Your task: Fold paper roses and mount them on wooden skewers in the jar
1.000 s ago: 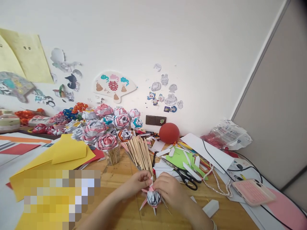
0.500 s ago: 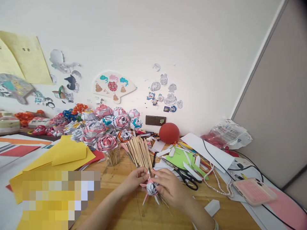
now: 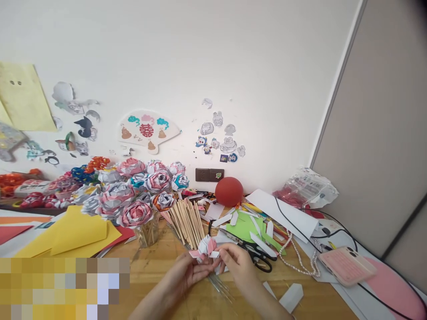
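A small white and pink paper flower is held upright low in the middle of the head view. My left hand is turned palm up beneath it and holds it from below, its fingertips partly hidden. On the flower's right side, my right hand pinches one outstretched petal between thumb and fingers. Just beyond the flower lies a bundle of thin wooden sticks. Thin wires lie on the table below the hands.
Finished paper flowers stand in a clear cup at left. Black-handled scissors, green paper and white scraps lie to the right. Farther off are a red balloon, a pearl string and a pink phone. Yellow paper covers the left.
The flower has been lifted and tipped from facing me to upright. My left hand has turned palm up under it, and my right hand has shifted to a right-hand petal. The view has swung slightly.
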`<state>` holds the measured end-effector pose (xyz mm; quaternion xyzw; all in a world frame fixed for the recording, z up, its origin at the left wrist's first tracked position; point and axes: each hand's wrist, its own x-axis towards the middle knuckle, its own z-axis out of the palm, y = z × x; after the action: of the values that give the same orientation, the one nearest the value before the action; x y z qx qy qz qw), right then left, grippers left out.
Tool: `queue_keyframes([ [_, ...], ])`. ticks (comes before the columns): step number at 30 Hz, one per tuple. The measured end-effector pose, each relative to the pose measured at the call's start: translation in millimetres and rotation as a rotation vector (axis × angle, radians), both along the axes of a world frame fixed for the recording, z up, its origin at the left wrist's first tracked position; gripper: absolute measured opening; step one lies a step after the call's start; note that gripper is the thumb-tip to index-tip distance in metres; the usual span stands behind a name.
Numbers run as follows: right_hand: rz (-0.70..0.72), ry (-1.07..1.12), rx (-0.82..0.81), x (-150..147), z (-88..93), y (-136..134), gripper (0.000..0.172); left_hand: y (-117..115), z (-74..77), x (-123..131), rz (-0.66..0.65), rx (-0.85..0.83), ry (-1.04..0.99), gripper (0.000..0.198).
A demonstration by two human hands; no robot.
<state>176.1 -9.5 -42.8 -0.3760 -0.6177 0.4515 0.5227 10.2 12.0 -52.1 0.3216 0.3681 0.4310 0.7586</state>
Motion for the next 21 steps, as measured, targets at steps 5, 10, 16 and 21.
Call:
queue_keyframes([
  [5,-0.057,0.022,-0.065,2.8,-0.9,3.1,0.047,-0.4,-4.8,-0.1,-0.064,0.018,0.047,0.021],
  [10,-0.025,0.0,-0.087,9.5,4.1,2.3,0.04,3.2,-2.8,-0.6,0.009,0.062,0.057,0.021],
  [16,-0.256,-0.199,0.127,20.4,19.0,-1.4,0.025,6.6,12.3,-11.2,-0.085,0.272,0.196,0.039],
  [21,0.051,-0.202,0.039,14.1,10.4,-5.0,0.04,0.3,12.1,-11.0,-0.229,0.442,0.285,0.038],
])
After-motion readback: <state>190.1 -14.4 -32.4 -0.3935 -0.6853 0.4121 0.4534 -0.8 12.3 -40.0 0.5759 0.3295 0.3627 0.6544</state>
